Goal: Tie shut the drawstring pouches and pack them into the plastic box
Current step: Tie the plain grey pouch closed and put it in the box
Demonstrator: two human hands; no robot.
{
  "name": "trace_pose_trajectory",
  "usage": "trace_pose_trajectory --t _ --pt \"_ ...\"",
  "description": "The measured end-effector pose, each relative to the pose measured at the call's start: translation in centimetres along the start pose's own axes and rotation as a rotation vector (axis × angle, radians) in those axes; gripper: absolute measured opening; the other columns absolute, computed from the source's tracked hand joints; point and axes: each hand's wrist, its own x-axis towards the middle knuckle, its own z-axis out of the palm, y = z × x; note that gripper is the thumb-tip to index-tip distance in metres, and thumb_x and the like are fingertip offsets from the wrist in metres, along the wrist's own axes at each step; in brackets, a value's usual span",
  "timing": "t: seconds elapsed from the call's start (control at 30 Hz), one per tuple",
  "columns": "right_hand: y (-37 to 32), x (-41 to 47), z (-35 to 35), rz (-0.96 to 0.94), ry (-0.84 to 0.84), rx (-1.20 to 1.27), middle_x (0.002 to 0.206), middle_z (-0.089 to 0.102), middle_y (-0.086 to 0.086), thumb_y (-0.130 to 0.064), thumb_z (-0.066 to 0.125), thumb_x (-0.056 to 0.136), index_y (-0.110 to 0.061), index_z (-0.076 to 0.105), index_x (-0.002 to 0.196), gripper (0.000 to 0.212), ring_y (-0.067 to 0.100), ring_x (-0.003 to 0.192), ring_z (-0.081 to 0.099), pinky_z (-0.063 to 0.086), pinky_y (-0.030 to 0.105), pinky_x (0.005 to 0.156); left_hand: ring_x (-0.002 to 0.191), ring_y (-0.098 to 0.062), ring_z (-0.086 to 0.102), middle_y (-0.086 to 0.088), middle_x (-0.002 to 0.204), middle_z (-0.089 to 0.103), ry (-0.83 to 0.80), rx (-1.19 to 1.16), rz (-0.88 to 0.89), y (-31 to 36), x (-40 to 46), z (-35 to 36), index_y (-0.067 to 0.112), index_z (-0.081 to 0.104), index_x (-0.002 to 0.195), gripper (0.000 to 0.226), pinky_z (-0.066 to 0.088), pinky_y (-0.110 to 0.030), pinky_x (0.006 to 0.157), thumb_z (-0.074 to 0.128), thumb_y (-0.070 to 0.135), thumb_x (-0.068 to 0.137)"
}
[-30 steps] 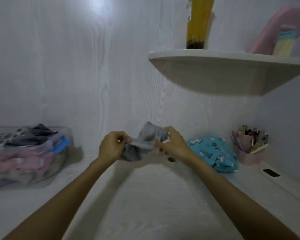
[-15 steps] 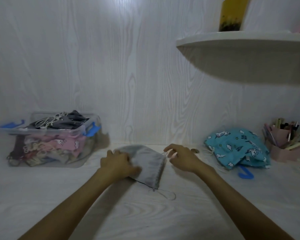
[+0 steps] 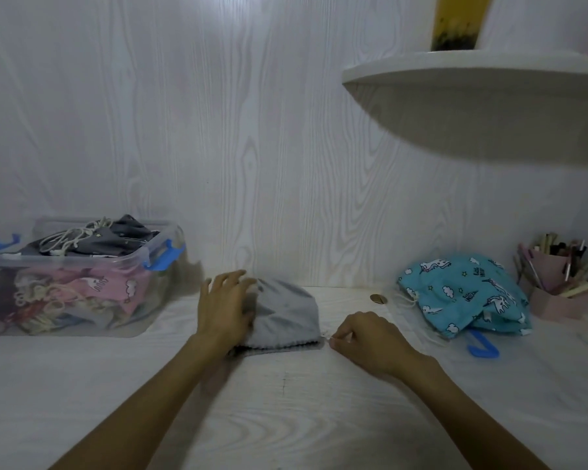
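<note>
A grey drawstring pouch (image 3: 286,317) lies flat on the white desk, its mouth toward me. My left hand (image 3: 226,307) presses on its left side with straight fingers. My right hand (image 3: 364,337) sits at the pouch's lower right corner, fingers curled, pinching the thin drawstring there. The clear plastic box (image 3: 82,262) with blue latches stands at the left, holding several pink and dark pouches. A blue unicorn-print pouch (image 3: 465,293) lies at the right.
A pink pen holder (image 3: 554,283) stands at the far right. A blue latch piece (image 3: 482,347) lies below the blue pouch. A white shelf (image 3: 472,96) juts out overhead at the right, with a yellow object (image 3: 459,22) on it. A small round hole (image 3: 378,298) is in the desk.
The grey pouch came down from the air onto the desk and was turned so its mouth faces me. My right hand moved down to its lower right corner.
</note>
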Motion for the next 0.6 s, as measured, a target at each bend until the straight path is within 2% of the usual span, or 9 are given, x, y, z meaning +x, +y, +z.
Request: trace_pose_trajectory --t 0.03,0.1,0.17,0.23,0.27,0.33,0.43,0.53,0.6 --pt "0.0 -0.3 0.1 0.0 0.019 -0.007 0.083 0.063 -0.013 -0.043 0.059 0.088 -0.029 0.074 0.097 0.022 0.005 0.076 0.057 0.041 0.02 0.061 0.122 -0.021 0.048 0.001 0.136 0.05 0.078 -0.114 -0.059 -0.2 -0.6 -0.4 0.027 0.05 0.127 0.039 0.036 -0.039 0.102 0.055 0.038 0.09" --pt "0.2 -1.1 0.4 0.005 0.039 0.035 0.086 0.068 -0.012 -0.042 0.06 0.087 -0.029 0.075 0.09 0.02 0.002 0.074 0.059 0.045 0.02 0.065 0.095 -0.017 0.06 0.002 0.109 0.063 0.078 -0.285 -0.133 -1.0 -2.3 -1.8 0.025 0.058 0.107 0.035 0.049 -0.037 0.081 0.042 0.053 0.093" --pt "0.4 -1.6 0.7 0.03 0.014 0.128 0.081 0.069 -0.013 -0.04 0.06 0.087 -0.032 0.073 0.079 0.016 0.0 0.072 0.059 0.045 0.018 0.065 0.082 -0.012 0.06 0.008 0.09 0.063 -0.141 -0.246 -0.173 -1.7 -4.4 -3.6 0.026 0.058 0.094 0.057 0.047 -0.032 0.072 0.029 0.073 0.083" --pt "0.4 -1.8 0.8 0.027 -0.038 0.224 0.075 0.064 -0.013 -0.035 0.058 0.09 -0.036 0.062 0.068 0.022 0.0 0.069 0.055 0.044 0.021 0.067 0.076 -0.006 0.055 0.014 0.085 0.059 -0.379 -0.131 -0.179 -1.9 -6.4 -4.4 0.029 0.054 0.091 0.059 0.042 -0.026 0.066 0.038 0.082 0.073" --pt "0.2 -1.9 0.9 0.019 -0.062 0.268 0.075 0.062 -0.012 -0.032 0.056 0.091 -0.036 0.059 0.067 0.025 0.001 0.069 0.052 0.043 0.023 0.069 0.076 -0.005 0.054 0.015 0.086 0.058 -0.438 -0.092 -0.172 -1.8 -7.4 -4.5 0.029 0.052 0.092 0.058 0.041 -0.025 0.064 0.046 0.082 0.069" --pt "-0.6 -2.0 1.2 0.0 -0.092 0.345 0.076 0.059 -0.011 -0.029 0.052 0.094 -0.027 0.058 0.072 0.023 0.002 0.068 0.049 0.04 0.02 0.067 0.077 -0.007 0.054 0.014 0.088 0.058 -0.451 -0.097 -0.142 -1.3 -8.7 -4.1 0.029 0.049 0.089 0.049 0.039 -0.024 0.062 0.053 0.075 0.072" --pt "-1.6 -2.6 1.3 -0.01 -0.081 0.378 0.074 0.055 -0.006 -0.031 0.046 0.097 -0.015 0.056 0.078 0.027 0.006 0.065 0.046 0.035 0.023 0.063 0.077 -0.013 0.054 0.01 0.086 0.059 -0.392 -0.08 -0.067 -0.6 -9.7 -4.4 0.027 0.044 0.081 0.028 0.036 -0.028 0.062 0.043 0.052 0.093" --pt "-0.6 -3.2 0.4 0.024 -0.01 0.244 0.071 0.053 -0.011 -0.033 0.042 0.099 -0.029 0.047 0.073 0.026 0.004 0.064 0.045 0.034 0.023 0.059 0.085 -0.023 0.057 0.005 0.082 0.051 -0.312 0.119 0.055 -0.6 -10.1 -4.9 0.025 0.035 0.078 0.026 0.032 -0.031 0.065 0.031 0.039 0.099" --pt "0.5 -3.9 -0.4 0.06 0.03 0.184 0.073 0.055 -0.011 -0.035 0.041 0.098 -0.032 0.048 0.076 0.023 0.006 0.067 0.048 0.035 0.025 0.06 0.092 -0.027 0.059 -0.001 0.095 0.058 -0.322 0.245 0.082 -1.2 -10.1 -5.1 0.021 0.032 0.085 0.021 0.031 -0.032 0.066 0.028 0.035 0.1"
